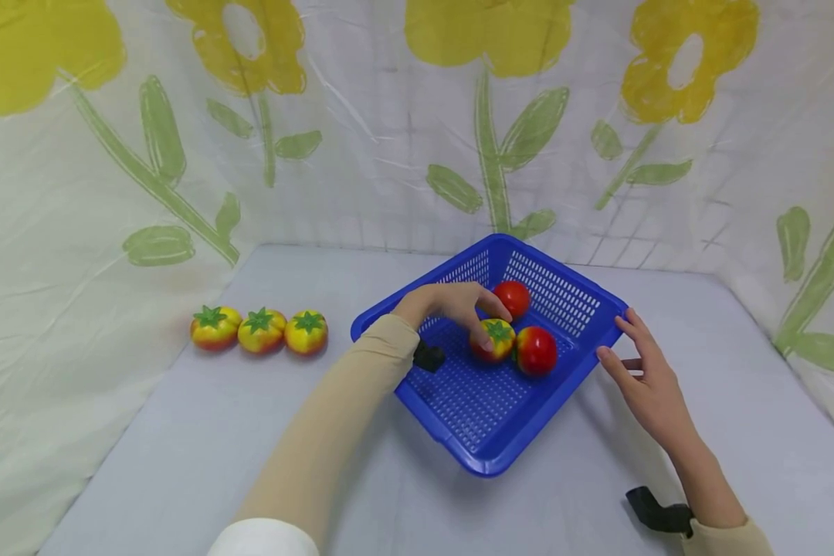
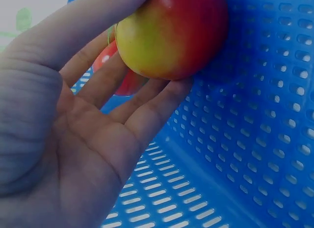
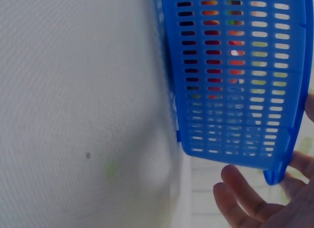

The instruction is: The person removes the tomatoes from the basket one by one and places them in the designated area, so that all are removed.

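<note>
A blue plastic basket [image 1: 445, 436] with slotted walls sits cornerwise on the table. Inside it my left hand [image 1: 452, 303] holds a yellow-and-red toy tomato [image 1: 498, 332] with a green leafy top, thumb on one side and fingers curled round the other. In the left wrist view this tomato [image 2: 176, 36] is close to the basket's perforated surface. Beside it lie a red tomato [image 1: 537, 351] and another red one [image 1: 513, 298]. My right hand [image 1: 649, 386] grips the basket's right corner by the rim, its thumb and fingers at the edge; some fingers [image 3: 235, 188] extend below the rim.
Three yellow-and-red tomatoes [image 1: 262, 331] with green tops stand in a row on the white table [image 1: 215, 440], left of the basket. A white curtain [image 1: 361, 154] printed with yellow flowers hangs behind and at the sides.
</note>
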Demonstrator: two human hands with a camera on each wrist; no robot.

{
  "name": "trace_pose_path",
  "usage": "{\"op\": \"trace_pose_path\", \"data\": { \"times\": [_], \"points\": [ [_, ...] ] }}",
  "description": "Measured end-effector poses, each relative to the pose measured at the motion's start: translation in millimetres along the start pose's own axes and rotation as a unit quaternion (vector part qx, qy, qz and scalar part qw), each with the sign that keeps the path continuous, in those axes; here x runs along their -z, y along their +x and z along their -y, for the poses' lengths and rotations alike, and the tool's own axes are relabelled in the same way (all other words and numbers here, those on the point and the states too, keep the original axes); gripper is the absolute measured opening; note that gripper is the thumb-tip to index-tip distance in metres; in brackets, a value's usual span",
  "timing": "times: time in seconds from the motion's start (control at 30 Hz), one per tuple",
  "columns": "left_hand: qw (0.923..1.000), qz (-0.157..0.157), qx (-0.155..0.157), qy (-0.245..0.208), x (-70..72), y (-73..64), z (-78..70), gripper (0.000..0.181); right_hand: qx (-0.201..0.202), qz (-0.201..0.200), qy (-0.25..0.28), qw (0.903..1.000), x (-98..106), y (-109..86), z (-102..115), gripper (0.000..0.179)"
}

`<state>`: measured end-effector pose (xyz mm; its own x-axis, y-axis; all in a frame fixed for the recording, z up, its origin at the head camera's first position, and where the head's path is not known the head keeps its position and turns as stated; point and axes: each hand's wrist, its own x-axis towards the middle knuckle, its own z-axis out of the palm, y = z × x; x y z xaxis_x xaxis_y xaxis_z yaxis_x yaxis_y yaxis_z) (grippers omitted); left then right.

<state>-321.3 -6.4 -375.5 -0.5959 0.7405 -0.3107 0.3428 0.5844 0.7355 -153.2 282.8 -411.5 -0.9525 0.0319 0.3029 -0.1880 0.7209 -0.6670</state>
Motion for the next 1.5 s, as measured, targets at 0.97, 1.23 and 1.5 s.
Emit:
{"op": "trace_pose_path", "data": {
  "times": [0.97, 1.23, 1.5],
  "points": [
    [0.9815, -0.015, -0.120, -0.149, 17.3, 6.7, -7.4, 0.053, 0.002, 0.005, -0.011, 0.9999, 1, 0.9, 1, 0.068],
    [0.9796, -0.023, -0.118, -0.161, 16.9, 7.7, -8.3, 0.053, 0.000, 0.010, -0.006, 0.9999, 3, 1.3, 0, 0.067],
    [0.9768, -0.042, -0.126, -0.168, 17.3, 6.8, -8.1, 0.055, -0.001, 0.013, -0.007, 0.9999, 3, 2.1, -1, 0.067]
  ]
}}
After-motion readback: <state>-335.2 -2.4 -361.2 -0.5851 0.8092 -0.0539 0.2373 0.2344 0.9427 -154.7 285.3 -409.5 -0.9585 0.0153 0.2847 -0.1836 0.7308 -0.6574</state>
